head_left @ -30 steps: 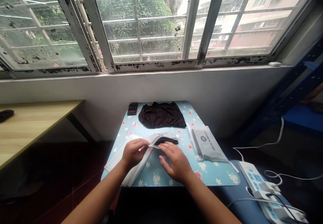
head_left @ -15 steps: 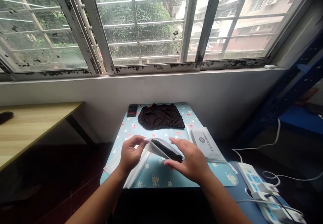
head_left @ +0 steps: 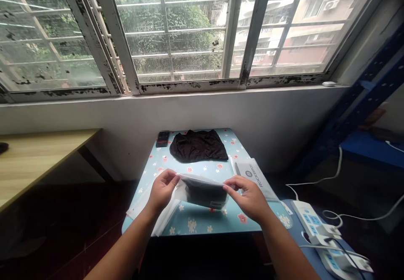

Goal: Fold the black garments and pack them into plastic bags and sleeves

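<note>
A translucent plastic bag (head_left: pixel 181 191) with a folded black item inside hangs between my hands, just above the table. My left hand (head_left: pixel 163 190) pinches its upper left corner. Thumb and fingers of my right hand (head_left: pixel 248 198) grip the upper right corner. The bag's top edge is drawn nearly straight, and a small pale label shows low on its front. Under and beside my left hand lie flat clear plastic bags (head_left: pixel 164 219). Behind my right hand rests a pale packet (head_left: pixel 255 177) printed with ROCKBROS-like lettering.
A dark cloth (head_left: pixel 198 146) is spread at the back of the flowered blue table (head_left: pixel 192 225), beside a small blurred black item (head_left: pixel 163 139). White power strips (head_left: pixel 318 233) with cables lie at the right. A wooden desk (head_left: pixel 41 149) stands left, below the window.
My right hand has closed on the bag's right corner. The bag's gaping mouth is now drawn together and taut, and its front has turned into view.
</note>
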`<state>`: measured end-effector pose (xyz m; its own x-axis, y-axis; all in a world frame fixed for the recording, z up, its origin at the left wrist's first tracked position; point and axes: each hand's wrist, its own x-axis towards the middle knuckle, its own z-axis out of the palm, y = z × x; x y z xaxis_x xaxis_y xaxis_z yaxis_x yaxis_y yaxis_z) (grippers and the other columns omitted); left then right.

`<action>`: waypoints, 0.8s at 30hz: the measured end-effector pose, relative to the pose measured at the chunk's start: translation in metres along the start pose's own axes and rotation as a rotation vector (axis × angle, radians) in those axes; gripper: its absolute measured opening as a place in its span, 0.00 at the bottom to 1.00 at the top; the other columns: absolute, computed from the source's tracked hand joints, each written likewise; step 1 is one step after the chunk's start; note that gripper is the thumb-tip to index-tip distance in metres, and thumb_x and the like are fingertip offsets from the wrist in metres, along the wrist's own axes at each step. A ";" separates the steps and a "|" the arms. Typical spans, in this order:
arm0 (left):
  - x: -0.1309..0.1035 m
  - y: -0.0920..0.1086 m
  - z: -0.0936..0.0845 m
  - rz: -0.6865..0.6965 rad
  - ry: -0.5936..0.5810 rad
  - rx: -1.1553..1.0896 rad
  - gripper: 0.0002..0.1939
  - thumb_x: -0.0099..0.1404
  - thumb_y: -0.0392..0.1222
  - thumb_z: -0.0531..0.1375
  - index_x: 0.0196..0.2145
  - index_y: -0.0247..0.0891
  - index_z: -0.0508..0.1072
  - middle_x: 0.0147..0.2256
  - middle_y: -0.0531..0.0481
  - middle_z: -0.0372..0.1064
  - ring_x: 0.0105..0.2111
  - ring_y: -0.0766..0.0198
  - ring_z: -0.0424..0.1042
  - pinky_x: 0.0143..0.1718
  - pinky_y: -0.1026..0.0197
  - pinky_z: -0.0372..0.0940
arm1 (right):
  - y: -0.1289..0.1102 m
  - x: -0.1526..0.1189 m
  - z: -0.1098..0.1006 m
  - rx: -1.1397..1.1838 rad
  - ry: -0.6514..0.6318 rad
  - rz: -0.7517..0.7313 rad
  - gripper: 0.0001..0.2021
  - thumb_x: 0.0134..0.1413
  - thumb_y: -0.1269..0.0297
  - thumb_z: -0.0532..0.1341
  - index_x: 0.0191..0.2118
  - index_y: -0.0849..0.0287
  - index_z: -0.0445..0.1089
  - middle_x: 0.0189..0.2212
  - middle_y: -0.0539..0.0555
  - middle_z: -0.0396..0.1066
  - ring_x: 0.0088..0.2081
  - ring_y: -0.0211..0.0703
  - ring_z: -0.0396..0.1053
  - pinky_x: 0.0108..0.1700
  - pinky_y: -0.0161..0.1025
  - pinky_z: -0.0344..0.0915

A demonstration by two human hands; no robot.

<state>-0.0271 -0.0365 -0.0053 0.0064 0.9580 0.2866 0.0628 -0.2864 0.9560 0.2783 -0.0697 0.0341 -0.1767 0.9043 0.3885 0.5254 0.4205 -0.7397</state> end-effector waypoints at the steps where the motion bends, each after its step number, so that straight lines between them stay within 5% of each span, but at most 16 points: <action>1: -0.001 -0.001 0.000 -0.007 -0.012 -0.006 0.14 0.67 0.51 0.66 0.32 0.38 0.72 0.29 0.53 0.70 0.30 0.65 0.70 0.34 0.65 0.66 | 0.003 0.000 -0.001 0.015 0.008 0.009 0.12 0.64 0.53 0.61 0.35 0.54 0.77 0.31 0.53 0.76 0.33 0.45 0.73 0.37 0.41 0.71; 7: -0.009 -0.002 0.004 -0.070 -0.065 -0.012 0.15 0.66 0.52 0.67 0.33 0.37 0.74 0.29 0.51 0.73 0.31 0.63 0.72 0.35 0.64 0.67 | -0.002 -0.003 -0.002 -0.140 0.089 -0.001 0.09 0.63 0.57 0.60 0.37 0.54 0.76 0.36 0.54 0.76 0.40 0.49 0.72 0.45 0.46 0.70; 14: -0.024 0.038 0.025 0.120 -0.109 0.165 0.09 0.67 0.47 0.67 0.36 0.38 0.79 0.34 0.47 0.79 0.34 0.58 0.78 0.38 0.59 0.73 | -0.066 -0.010 0.035 -0.297 0.106 -0.385 0.16 0.63 0.62 0.62 0.55 0.52 0.72 0.47 0.56 0.74 0.50 0.52 0.69 0.63 0.57 0.55; 19: -0.036 0.062 0.034 0.356 -0.143 0.248 0.03 0.69 0.37 0.65 0.39 0.40 0.79 0.37 0.46 0.80 0.37 0.57 0.79 0.42 0.58 0.73 | -0.079 -0.004 0.044 -0.188 0.222 -0.416 0.07 0.64 0.65 0.63 0.46 0.49 0.76 0.41 0.52 0.75 0.44 0.47 0.70 0.62 0.56 0.54; 24: -0.043 0.061 0.033 0.470 -0.167 0.179 0.07 0.67 0.30 0.64 0.39 0.40 0.78 0.38 0.47 0.79 0.40 0.58 0.79 0.45 0.56 0.74 | -0.083 -0.006 0.032 -0.186 0.125 -0.361 0.03 0.62 0.65 0.64 0.37 0.49 0.74 0.34 0.47 0.74 0.46 0.48 0.69 0.66 0.59 0.44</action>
<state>0.0091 -0.0946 0.0391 0.2327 0.7201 0.6537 0.1846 -0.6926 0.6973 0.2089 -0.1074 0.0755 -0.2808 0.6806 0.6767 0.5914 0.6780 -0.4365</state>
